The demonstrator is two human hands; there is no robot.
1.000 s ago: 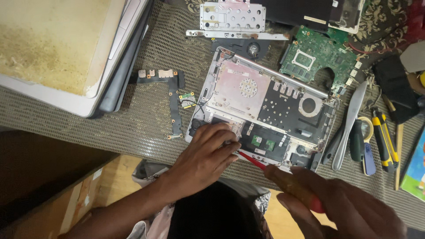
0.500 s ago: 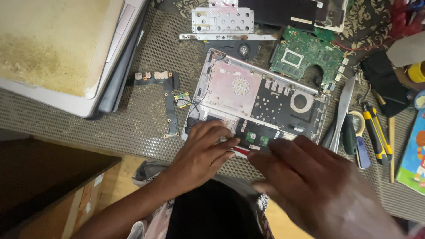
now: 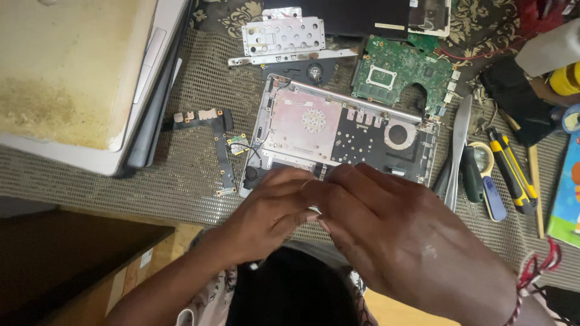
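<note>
Meeting over the near edge of the opened laptop base (image 3: 338,130), left hand (image 3: 272,208) and right hand (image 3: 393,232) sit fingertips together; whether either one pinches anything, I cannot tell. That base lies on the mesh mat (image 3: 181,181). Left of it, a small board strip (image 3: 223,154). Right, a yellow utility knife (image 3: 512,172). Farther back, the green motherboard (image 3: 402,69) and a perforated metal plate (image 3: 283,35).

Green circuit board (image 3: 403,73), yellow-black utility knife (image 3: 512,173)
</note>
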